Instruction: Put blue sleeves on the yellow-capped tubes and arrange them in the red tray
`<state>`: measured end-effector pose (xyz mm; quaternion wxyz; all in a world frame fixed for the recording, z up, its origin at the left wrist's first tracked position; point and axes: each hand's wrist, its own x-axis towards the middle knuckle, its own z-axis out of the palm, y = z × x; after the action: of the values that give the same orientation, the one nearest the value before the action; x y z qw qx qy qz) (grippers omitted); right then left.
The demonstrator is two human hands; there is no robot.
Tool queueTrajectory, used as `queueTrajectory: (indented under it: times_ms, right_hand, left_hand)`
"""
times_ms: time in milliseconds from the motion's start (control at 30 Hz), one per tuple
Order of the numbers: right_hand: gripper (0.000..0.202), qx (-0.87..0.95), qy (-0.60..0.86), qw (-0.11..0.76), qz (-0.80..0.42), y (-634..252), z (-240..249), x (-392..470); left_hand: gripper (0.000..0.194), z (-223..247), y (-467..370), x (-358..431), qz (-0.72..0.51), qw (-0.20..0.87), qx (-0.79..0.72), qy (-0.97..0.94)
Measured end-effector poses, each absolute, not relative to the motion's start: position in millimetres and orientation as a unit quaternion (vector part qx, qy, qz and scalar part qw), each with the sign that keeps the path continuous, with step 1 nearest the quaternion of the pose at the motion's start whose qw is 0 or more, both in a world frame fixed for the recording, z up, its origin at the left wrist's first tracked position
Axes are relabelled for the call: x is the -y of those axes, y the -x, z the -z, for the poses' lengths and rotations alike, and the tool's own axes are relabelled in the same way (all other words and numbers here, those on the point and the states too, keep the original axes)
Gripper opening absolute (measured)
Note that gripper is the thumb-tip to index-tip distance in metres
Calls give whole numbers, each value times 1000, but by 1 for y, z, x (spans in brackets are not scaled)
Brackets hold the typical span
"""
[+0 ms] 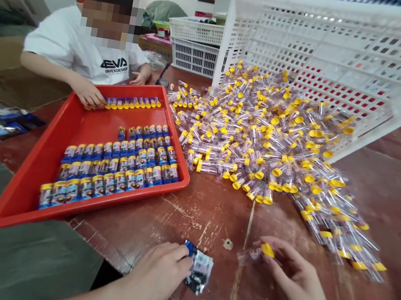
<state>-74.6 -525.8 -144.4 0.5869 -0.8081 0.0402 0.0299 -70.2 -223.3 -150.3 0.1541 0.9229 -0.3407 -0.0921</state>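
Note:
My left hand (164, 267) is closed on the edge of a small blue and black printed packet (199, 271) near the table's front edge. It may be one packet or a thin stack; I cannot tell. My right hand (292, 268) pinches a clear plastic tube with a yellow cap (267, 250), held tilted just above the table, its clear end pointing left. Beyond both hands spreads a big heap of clear tubes with yellow caps (253, 133), spilling out of a tipped white basket (240, 28).
A red tray (89, 218) at left holds rows of filled yellow-capped tubes (110, 183). A co-worker's hand (89, 94) reaches into its far side. Blue and black packets (8, 123) lie at far left. White crates (194, 51) stand behind on the red-brown table (191, 205).

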Motion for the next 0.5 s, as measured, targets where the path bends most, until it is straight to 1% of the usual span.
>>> queueTrajectory:
  times_ms: [67, 100, 200, 267, 333, 433, 500]
  right_hand:
    - [33, -64, 770, 633, -45, 86, 146, 517]
    - [32, -67, 756, 649, -51, 91, 146, 512]
    - [26, -64, 731, 678, -39, 104, 145, 496]
    - [22, -45, 737, 675, -8, 109, 143, 487]
    - [24, 25, 770, 637, 23, 111, 140, 482]
    - [39, 164, 824, 542, 37, 109, 132, 483]
    - [45, 206, 832, 514, 28, 105, 123, 484]
  left_hand:
    - [9, 146, 69, 223, 116, 160, 317, -928]
    - [11, 144, 68, 223, 131, 186, 296, -928]
    - [11, 137, 63, 223, 177, 320, 191, -911]
    - [13, 133, 61, 223, 201, 384, 136, -891]
    - [14, 130, 60, 224, 214, 413, 115, -878]
    - [11, 128, 61, 225, 228, 437, 102, -864]
    - [7, 127, 62, 225, 231, 447, 103, -858]
